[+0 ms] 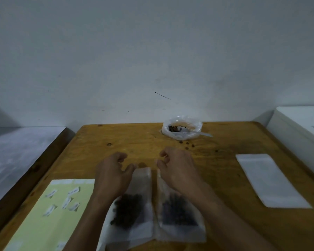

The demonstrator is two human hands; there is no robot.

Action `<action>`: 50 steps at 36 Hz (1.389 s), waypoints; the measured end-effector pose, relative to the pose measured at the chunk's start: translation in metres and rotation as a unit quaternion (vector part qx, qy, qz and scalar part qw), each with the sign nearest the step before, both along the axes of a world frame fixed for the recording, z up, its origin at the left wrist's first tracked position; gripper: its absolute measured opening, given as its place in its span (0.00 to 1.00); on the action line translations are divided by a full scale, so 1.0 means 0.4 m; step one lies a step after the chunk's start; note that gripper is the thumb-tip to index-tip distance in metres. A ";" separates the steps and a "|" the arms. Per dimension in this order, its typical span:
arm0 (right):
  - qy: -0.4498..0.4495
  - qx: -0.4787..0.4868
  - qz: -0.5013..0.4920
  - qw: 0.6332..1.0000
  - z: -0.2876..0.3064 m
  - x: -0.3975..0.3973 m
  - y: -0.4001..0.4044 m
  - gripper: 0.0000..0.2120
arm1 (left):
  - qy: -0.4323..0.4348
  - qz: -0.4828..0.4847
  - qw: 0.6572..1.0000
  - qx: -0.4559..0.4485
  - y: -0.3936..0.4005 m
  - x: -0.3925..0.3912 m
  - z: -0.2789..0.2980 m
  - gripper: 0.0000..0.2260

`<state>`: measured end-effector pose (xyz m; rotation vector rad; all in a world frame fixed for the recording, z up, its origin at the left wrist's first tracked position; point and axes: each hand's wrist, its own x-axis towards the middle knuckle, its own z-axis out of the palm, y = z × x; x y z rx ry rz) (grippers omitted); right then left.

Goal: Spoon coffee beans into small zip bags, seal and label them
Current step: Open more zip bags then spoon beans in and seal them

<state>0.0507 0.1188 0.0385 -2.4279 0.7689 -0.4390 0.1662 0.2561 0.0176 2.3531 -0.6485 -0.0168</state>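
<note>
Left hand [114, 173]: held loosely curled, empty, above left filled bag [132, 209].
Right hand [176, 167]: likewise relaxed, nothing gripped, above right filled bag [179, 212].

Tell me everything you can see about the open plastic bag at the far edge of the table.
The open plastic bag is clear, thin and crinkled, its mouth rolled down into a rim. It sits on the wooden table near the wall. Dark coffee beans lie inside, and a pale spoon rests in it, handle pointing right. Neither hand touches it.
</note>
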 end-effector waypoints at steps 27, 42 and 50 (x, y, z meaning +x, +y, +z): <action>0.029 0.078 -0.286 0.955 -0.129 -0.436 -0.545 0.35 | -0.005 -0.311 0.938 0.151 -0.687 -0.344 -0.037 0.24; -0.083 0.027 -0.327 0.941 -0.112 -0.431 -0.510 0.19 | 0.020 -0.254 0.964 0.077 -0.684 -0.360 -0.055 0.14; -0.262 0.227 -0.226 0.910 -0.001 -0.459 -0.507 0.06 | 0.203 -0.243 0.945 -0.082 -0.622 -0.360 0.015 0.23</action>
